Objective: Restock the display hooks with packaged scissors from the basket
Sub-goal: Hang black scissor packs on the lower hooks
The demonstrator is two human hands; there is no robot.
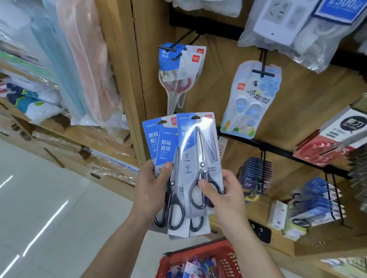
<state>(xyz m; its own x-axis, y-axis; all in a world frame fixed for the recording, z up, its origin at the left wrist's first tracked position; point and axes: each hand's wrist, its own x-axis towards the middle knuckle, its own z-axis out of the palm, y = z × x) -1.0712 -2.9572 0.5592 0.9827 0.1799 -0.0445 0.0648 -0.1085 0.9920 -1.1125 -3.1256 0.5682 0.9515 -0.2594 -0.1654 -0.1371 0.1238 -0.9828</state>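
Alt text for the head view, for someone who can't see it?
Two hands hold a fan of packaged scissors before a wooden display wall: the left hand grips the rear packs, the right hand pinches the front pack. Above, hooks carry other scissor packs; a red basket of packs sits below.

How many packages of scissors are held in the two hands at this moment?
3. A rear blue-and-white carded scissors pack and a similar middle pack overlap in the left hand; a front pack is pinched by the right hand. More may be hidden behind.
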